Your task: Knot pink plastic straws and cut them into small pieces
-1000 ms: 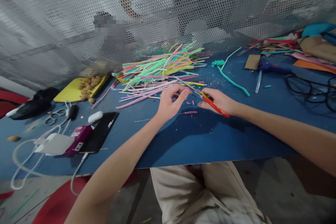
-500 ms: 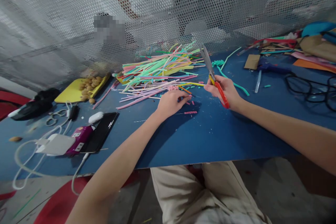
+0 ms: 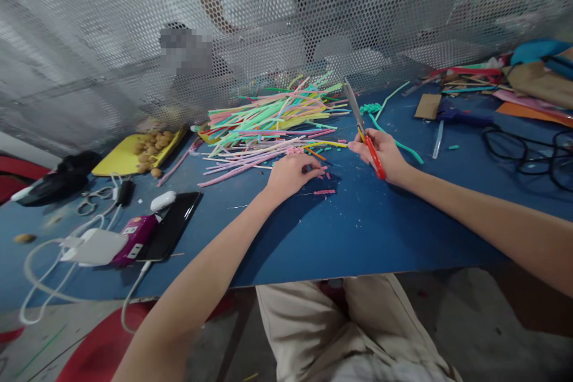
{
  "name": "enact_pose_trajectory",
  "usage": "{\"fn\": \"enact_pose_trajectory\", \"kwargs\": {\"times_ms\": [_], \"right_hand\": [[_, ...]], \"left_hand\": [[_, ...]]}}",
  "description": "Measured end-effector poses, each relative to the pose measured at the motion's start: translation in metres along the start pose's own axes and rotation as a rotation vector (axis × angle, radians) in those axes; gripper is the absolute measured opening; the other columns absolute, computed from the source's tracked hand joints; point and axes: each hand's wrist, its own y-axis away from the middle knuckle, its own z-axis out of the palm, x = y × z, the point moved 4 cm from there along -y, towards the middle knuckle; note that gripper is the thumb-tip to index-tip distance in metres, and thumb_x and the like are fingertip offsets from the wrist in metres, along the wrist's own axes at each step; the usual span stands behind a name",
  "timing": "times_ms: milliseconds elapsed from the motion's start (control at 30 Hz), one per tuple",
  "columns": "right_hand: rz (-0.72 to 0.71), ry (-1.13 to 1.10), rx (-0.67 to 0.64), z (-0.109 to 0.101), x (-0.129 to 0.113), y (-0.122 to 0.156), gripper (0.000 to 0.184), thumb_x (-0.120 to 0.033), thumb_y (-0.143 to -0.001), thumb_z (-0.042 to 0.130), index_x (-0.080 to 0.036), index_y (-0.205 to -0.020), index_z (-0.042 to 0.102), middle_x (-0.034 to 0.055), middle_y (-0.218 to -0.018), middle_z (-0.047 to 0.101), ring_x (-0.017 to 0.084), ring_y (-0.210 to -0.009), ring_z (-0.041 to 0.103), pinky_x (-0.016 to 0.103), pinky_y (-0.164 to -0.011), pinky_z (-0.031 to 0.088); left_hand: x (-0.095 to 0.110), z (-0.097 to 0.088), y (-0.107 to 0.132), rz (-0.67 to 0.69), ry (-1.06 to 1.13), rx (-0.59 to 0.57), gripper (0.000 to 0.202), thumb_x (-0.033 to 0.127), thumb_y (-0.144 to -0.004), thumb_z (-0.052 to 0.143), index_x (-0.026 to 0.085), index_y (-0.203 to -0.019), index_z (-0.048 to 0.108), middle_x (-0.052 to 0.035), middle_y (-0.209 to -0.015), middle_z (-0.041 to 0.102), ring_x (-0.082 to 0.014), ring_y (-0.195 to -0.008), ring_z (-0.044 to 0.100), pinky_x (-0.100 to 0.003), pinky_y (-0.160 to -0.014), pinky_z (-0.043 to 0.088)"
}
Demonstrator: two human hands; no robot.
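My right hand [image 3: 385, 155] is wrapped round the red and yellow handles of a pair of scissors [image 3: 356, 104], whose blades point up and away from me. A yellow foam-like strip [image 3: 329, 143] ends close to the fingers of this hand. My left hand [image 3: 290, 176] rests low over the table, thumb and fingertips drawn together beside small pink cut pieces [image 3: 328, 176]. Whether a piece is between the fingertips is too small to tell. A pink row of pieces on a thin wire or needle [image 3: 324, 192] lies just below. Behind the left hand sits a pink beaded cluster [image 3: 294, 150].
A heap of pastel strips [image 3: 268, 113] lies before the perforated metal screen [image 3: 277, 12]. At left are a phone [image 3: 172, 227], white cables, small scissors [image 3: 94, 200] and a yellow tray [image 3: 111, 155] of brown balls. A glue gun [image 3: 463, 114] and black cord lie right.
The scissors have turned slightly in my right hand, with the handles shifting a little left. My left fingertips have dipped slightly towards the table by the pink pieces.
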Motion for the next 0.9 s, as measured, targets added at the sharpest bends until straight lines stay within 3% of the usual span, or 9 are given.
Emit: {"fn": "enact_pose_trajectory", "kwargs": {"times_ms": [133, 333, 500, 567, 633, 767, 900], "right_hand": [[0.020, -0.008, 0.002, 0.001, 0.003, 0.001, 0.033, -0.043, -0.073, 0.080, -0.021, -0.083, 0.057, -0.0051, -0.063, 0.046, 0.009, -0.054, 0.039, 0.026, -0.046, 0.031], [0.029, -0.064, 0.024, 0.000, 0.003, -0.001, 0.035, -0.045, -0.072, 0.081, -0.022, -0.080, 0.055, -0.0052, -0.063, 0.044, 0.009, -0.052, 0.038, 0.027, -0.046, 0.030], [0.071, -0.155, 0.025, -0.001, 0.005, -0.003, 0.038, -0.050, -0.073, 0.080, -0.023, -0.078, 0.054, -0.0029, -0.067, 0.049, 0.008, -0.050, 0.035, 0.026, -0.043, 0.026], [0.066, -0.172, 0.030, -0.002, 0.005, -0.003, 0.038, -0.053, -0.076, 0.077, -0.022, -0.078, 0.054, -0.0008, -0.073, 0.055, 0.008, -0.050, 0.036, 0.026, -0.042, 0.027], [0.058, -0.184, 0.040, -0.003, 0.005, -0.003, 0.038, -0.054, -0.078, 0.075, -0.022, -0.078, 0.053, -0.0001, -0.076, 0.058, 0.007, -0.050, 0.036, 0.026, -0.042, 0.028], [0.057, -0.195, 0.061, -0.005, 0.008, -0.004, 0.038, -0.052, -0.079, 0.074, -0.022, -0.077, 0.051, -0.0011, -0.074, 0.057, 0.006, -0.047, 0.035, 0.026, -0.041, 0.029], [0.063, -0.190, 0.073, -0.004, 0.010, -0.005, 0.035, -0.050, -0.080, 0.074, -0.023, -0.078, 0.051, -0.0014, -0.075, 0.056, 0.007, -0.048, 0.036, 0.026, -0.042, 0.031]], "left_hand": [[0.001, -0.001, 0.001, 0.058, -0.009, 0.005, 0.019, 0.034, -0.096, 0.059, 0.030, -0.105, 0.075, 0.0012, -0.110, 0.075, -0.0168, -0.098, 0.068, -0.027, -0.084, 0.050], [0.002, -0.006, 0.002, -0.017, -0.058, 0.041, 0.024, 0.034, -0.097, 0.054, 0.029, -0.111, 0.074, -0.0016, -0.096, 0.074, -0.0178, -0.084, 0.067, -0.028, -0.077, 0.050], [0.001, -0.022, -0.001, -0.076, -0.045, 0.233, 0.034, 0.032, -0.094, 0.060, 0.027, -0.128, 0.064, -0.0050, -0.114, 0.071, -0.0179, -0.094, 0.067, -0.029, -0.085, 0.050], [-0.004, -0.029, -0.005, -0.150, -0.070, 0.248, 0.030, 0.037, -0.095, 0.059, 0.025, -0.122, 0.066, -0.0035, -0.099, 0.074, -0.0176, -0.083, 0.068, -0.028, -0.077, 0.050], [-0.008, -0.037, -0.012, -0.174, -0.140, 0.231, 0.024, 0.040, -0.096, 0.055, 0.024, -0.106, 0.071, -0.0025, -0.086, 0.074, -0.0182, -0.077, 0.068, -0.028, -0.073, 0.047], [-0.015, -0.048, -0.039, -0.102, -0.272, 0.188, 0.019, 0.030, -0.092, 0.057, 0.023, -0.104, 0.070, -0.0038, -0.104, 0.075, -0.0197, -0.086, 0.067, -0.029, -0.075, 0.046], [-0.029, -0.037, -0.079, -0.157, -0.323, 0.079, 0.021, 0.029, -0.091, 0.056, 0.023, -0.099, 0.074, -0.0055, -0.098, 0.076, -0.0236, -0.087, 0.067, -0.032, -0.075, 0.047]]}}
